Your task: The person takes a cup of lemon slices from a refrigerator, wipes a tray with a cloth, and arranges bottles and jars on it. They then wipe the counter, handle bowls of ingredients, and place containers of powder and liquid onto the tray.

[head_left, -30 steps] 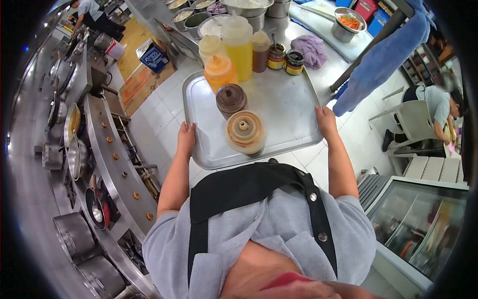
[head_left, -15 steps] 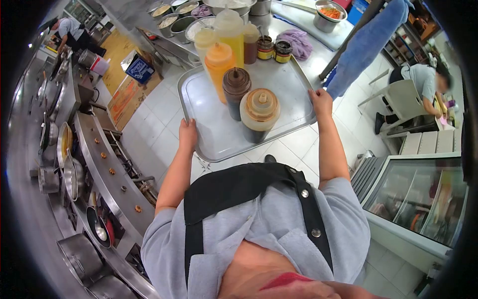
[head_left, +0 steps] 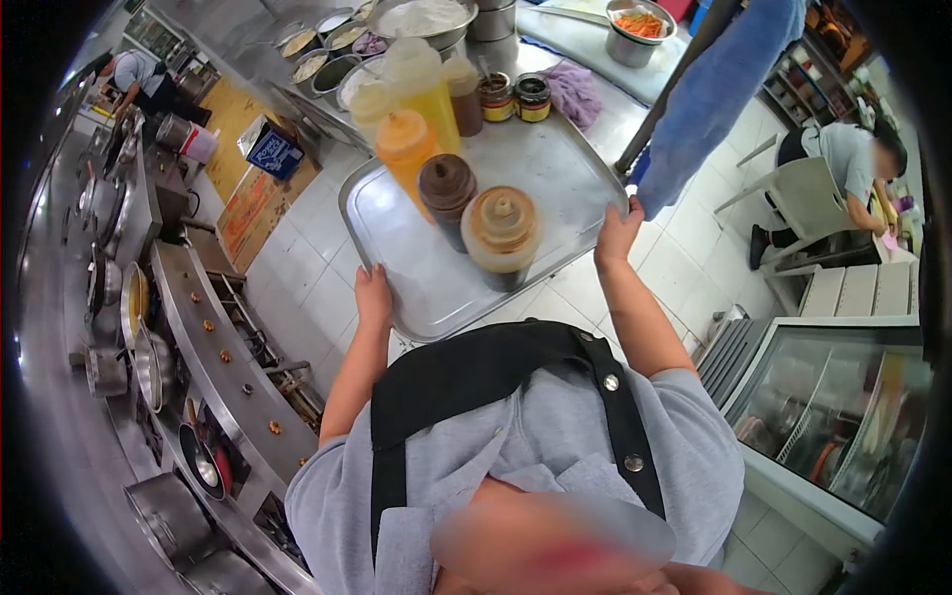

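A metal tray (head_left: 555, 183) is gripped between my hands, its far part at the steel counter. My left hand (head_left: 374, 296) is closed on its near left edge, and my right hand (head_left: 617, 233) on its right edge. Nearest me on the tray stands a squeeze bottle with a brown-stained top (head_left: 502, 230). Beside it are a dark brown squeeze bottle (head_left: 448, 188) and an orange squeeze bottle (head_left: 408, 149). Farther back come a tall yellow squeeze bottle (head_left: 424, 94), a reddish-brown bottle (head_left: 464, 99) and two dark-lidded jars (head_left: 514, 97).
Bowls and pots of ingredients (head_left: 421, 18) line the counter. A blue cloth (head_left: 719, 109) hangs over a post at right. Left is a stove (head_left: 213, 347) with pans; right, a glass-topped fridge (head_left: 833, 397). One person (head_left: 843, 169) sits at right; another (head_left: 139, 79) stands far left.
The tray has shifted left and turned a little, with its near edge closer to me. My right hand has moved left and down with it; my left hand has dropped slightly.
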A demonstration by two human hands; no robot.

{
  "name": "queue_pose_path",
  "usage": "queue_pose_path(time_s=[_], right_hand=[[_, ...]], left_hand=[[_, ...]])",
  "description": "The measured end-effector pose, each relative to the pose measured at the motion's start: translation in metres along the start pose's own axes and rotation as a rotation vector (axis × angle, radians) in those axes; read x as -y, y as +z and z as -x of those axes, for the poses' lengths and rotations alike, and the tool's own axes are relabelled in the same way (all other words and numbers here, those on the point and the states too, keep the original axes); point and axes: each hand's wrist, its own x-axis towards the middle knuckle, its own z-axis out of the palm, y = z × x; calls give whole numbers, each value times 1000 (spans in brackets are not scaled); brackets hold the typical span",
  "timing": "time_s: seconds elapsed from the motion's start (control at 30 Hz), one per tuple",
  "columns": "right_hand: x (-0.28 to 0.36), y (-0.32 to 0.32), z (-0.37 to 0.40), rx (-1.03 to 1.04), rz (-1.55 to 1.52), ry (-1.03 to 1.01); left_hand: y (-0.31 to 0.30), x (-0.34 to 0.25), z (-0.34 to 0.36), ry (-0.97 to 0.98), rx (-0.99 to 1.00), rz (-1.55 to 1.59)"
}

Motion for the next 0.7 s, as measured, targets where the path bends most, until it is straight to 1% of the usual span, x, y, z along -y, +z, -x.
queue_pose_path(time_s=[0.07, 0.1, 0.2, 0.23, 0.33, 0.4, 0.47, 0.5, 0.57, 0.6, 0.67, 0.7], right_hand=[[5, 5, 2, -20, 132, -74], [8, 3, 2, -3, 342, -164], [14, 4, 2, 5, 472, -379], [18, 3, 0, 44, 461, -428], [38, 1, -7, 185, 564, -604], [47, 3, -12, 273, 592, -656], [49, 7, -22, 339, 589, -718], [48, 11, -28, 377, 537, -734], [47, 16, -40, 461, 435, -764], [47, 19, -43, 532, 461, -745], [46, 25, -49, 677, 517, -708], [47, 29, -53, 671, 527, -735]], left_hand=[[0, -14, 11, 10, 2, -2], [2, -19, 15, 19, -13, -9], [4, -3, 9, 11, -26, 53], [5, 1, 9, 6, -22, 78], [9, 10, 9, -6, -5, 139], [9, 11, 9, -14, 17, 150], [13, 8, 12, -27, -22, 80], [16, 7, 13, -33, -42, 49], [21, 8, 15, 4, -53, 127], [23, 7, 17, 21, -58, 167], [23, 4, 19, 6, -80, 62], [23, 0, 21, -2, -92, 12]])
